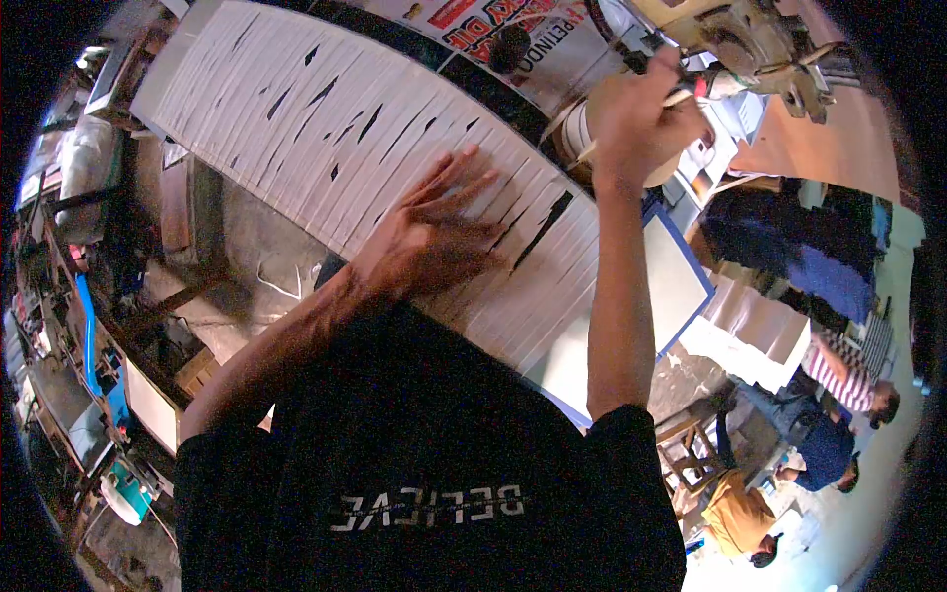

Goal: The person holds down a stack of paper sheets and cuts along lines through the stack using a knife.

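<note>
A long panel of pale, narrow strips laid side by side (296, 128) spans the view, with dark gaps between some strips. My left hand (434, 227) is over its middle, fingers stretched out and apart; whether it presses on the strips I cannot tell. My right hand (646, 128), smeared by motion, is raised beyond the panel's right part. Its fingers are curled around what looks like a thin pale stick (679, 98). Beneath that hand is a round, pale container (575, 130), partly covered by the hand.
A printed banner (513, 39) lies along the far side, with a dark round object (510, 47) on it. Wooden machine parts (760, 49) stand at top right. A blue-edged white board (681, 281) lies right of my right forearm. Several people (829, 454) are at lower right.
</note>
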Motion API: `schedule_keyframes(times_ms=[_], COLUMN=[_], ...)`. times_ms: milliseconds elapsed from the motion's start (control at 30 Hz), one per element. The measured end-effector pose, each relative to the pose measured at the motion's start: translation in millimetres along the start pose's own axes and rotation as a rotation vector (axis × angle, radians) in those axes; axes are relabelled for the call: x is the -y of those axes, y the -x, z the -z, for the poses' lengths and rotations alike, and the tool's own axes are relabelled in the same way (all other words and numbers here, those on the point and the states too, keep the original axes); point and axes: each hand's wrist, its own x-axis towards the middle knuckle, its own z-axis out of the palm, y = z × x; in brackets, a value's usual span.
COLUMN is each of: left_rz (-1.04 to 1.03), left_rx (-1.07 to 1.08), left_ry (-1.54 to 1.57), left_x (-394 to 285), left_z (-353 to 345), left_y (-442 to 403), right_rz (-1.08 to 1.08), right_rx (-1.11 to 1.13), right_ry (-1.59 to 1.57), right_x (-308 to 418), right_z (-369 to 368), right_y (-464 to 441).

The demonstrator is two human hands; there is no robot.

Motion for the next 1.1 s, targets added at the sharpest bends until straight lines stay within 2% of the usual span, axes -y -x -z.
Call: schedule_keyframes(times_ms=[33, 67, 100, 167, 200, 267, 333, 367, 467, 533, 567, 600, 667, 867, 933, 1100], left_rz=[0.032, -0.010, -0.055, -0.085, -0.107, -0.105, -0.102, -0.106, -0.127, -0.103, -0.134, -0.169, -0.175, -0.129, -0.126, -0.076], left_rx=[-0.020, 0.024, 0.072, 0.087, 0.100, 0.081, 0.066, 0.051, 0.032, 0.067, 0.088, 0.105, 0.119, 0.102, 0.107, 0.110], left_ry=[0.095, -0.104, -0.301, -0.336, -0.372, -0.353, -0.331, -0.307, -0.288, -0.270, -0.323, -0.376, -0.348, -0.196, -0.191, -0.126], left_x=[1, -2, -4, 1, 3, 3, -1, 0, 3, 6, 13, 17, 20, 13, 14, 10], left_z=[-2, 0, 1, 0, 0, -2, -2, -1, 4, 2, 0, -2, 3, 11, 10, 10], left_y=[3, 0, -1, -2, -3, -3, 0, 1, -5, 2, 1, -1, -3, -4, -3, -3], right_rz=[-0.106, -0.110, -0.049, 0.100, 0.109, -0.076, -0.097, 0.250, 0.263, -0.062, -0.013, -0.018, -0.212, -0.266, -0.231, -0.212], right_rx=[-0.064, -0.061, -0.018, -0.004, -0.008, 0.105, 0.071, -0.059, -0.117, -0.096, -0.041, -0.042, 0.032, 0.110, 0.053, 0.029], right_ry=[0.003, 0.003, 0.043, 0.052, 0.048, 0.059, 0.097, 0.417, 0.014, 0.067, -0.101, -0.096, -0.271, -0.297, -0.161, -0.197], right_x=[4, 2, -3, -10, -10, -7, -7, -37, -45, 7, 13, 25, 46, 24, 15, 18], right_z=[2, 2, 4, -4, -4, 3, -1, -4, -11, 1, 2, 2, 2, -4, -6, -8], right_y=[-1, 0, 2, 3, 1, 5, 13, 21, 18, -2, -16, -19, -20, -2, 0, -4])
